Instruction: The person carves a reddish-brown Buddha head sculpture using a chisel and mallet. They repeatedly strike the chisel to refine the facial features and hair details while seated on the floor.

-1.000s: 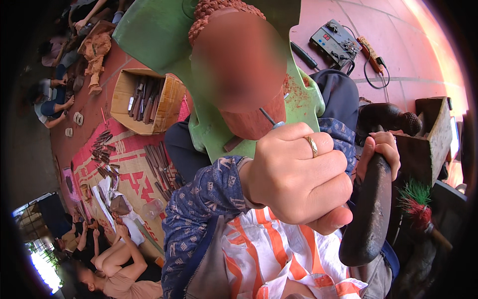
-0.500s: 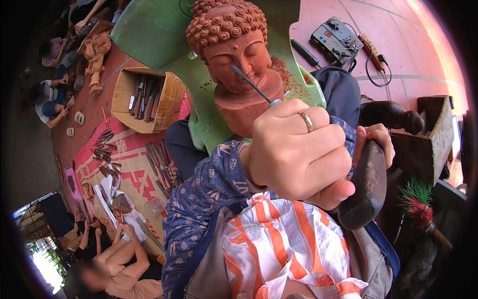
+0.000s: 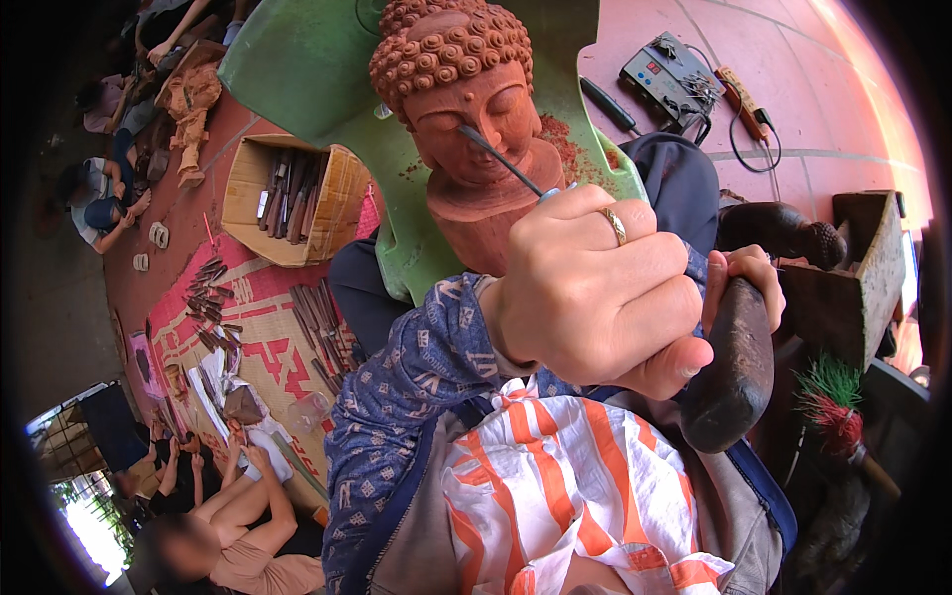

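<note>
A reddish wooden Buddha head (image 3: 466,104) with curled hair stands upright on a green plastic chair (image 3: 297,74) in front of me. My left hand (image 3: 600,297), wearing a gold ring, is closed round a chisel (image 3: 506,164); its handle is mostly hidden in the fist. The thin metal blade reaches to the side of the carved nose and seems to touch it. My right hand (image 3: 752,283) grips a dark wooden mallet (image 3: 732,372), whose thick rounded end lies right beside my left thumb. Red wood chips (image 3: 585,169) lie on the chair.
A cardboard box (image 3: 337,203) of chisels stands left, with more chisels (image 3: 322,322) on a mat. At right are a grey electrical box (image 3: 669,74), a power strip (image 3: 739,89), a wooden crate (image 3: 863,288) and a green-red bristle brush (image 3: 833,407). Other people sit at left.
My left hand has shifted slightly right, and the chisel blade with it, its tip staying by the nose. The mallet has moved slightly right and up, still in my right hand.
</note>
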Motion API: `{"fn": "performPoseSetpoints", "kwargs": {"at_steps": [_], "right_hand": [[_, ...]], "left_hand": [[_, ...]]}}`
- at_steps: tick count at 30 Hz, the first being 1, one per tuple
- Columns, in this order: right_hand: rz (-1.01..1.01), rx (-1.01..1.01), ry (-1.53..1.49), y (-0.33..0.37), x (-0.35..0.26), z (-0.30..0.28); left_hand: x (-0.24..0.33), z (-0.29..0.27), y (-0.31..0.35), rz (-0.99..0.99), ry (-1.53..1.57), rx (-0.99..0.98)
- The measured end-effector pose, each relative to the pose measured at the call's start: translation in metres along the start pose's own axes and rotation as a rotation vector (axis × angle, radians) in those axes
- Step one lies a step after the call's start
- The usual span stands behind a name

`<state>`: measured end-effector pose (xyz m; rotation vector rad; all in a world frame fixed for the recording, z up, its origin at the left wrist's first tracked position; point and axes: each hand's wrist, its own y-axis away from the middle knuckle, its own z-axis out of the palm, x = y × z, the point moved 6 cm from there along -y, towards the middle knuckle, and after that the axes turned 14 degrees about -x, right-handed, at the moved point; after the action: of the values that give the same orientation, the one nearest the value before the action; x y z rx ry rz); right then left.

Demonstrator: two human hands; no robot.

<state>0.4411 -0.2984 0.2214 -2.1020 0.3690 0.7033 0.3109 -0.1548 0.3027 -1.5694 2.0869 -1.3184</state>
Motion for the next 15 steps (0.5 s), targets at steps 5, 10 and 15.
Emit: {"fn": "performPoseSetpoints", "kwargs": {"at_steps": [5,10,15], "right_hand": [[0.02,-0.006,-0.011,-0.0002,0.0004,0.001],[0.012,-0.038,-0.009,0.0002,0.0014,0.0013],[0.005,-0.033,-0.029,0.0022,0.0046,0.0025]], "left_hand": [[-0.0013,-0.0003,-0.0002,-0.004,0.006,-0.02],[-0.0018,0.0004,0.0,-0.009,0.004,-0.032],[-0.0018,0.0016,-0.0012,-0.01,-0.022,-0.012]]}}
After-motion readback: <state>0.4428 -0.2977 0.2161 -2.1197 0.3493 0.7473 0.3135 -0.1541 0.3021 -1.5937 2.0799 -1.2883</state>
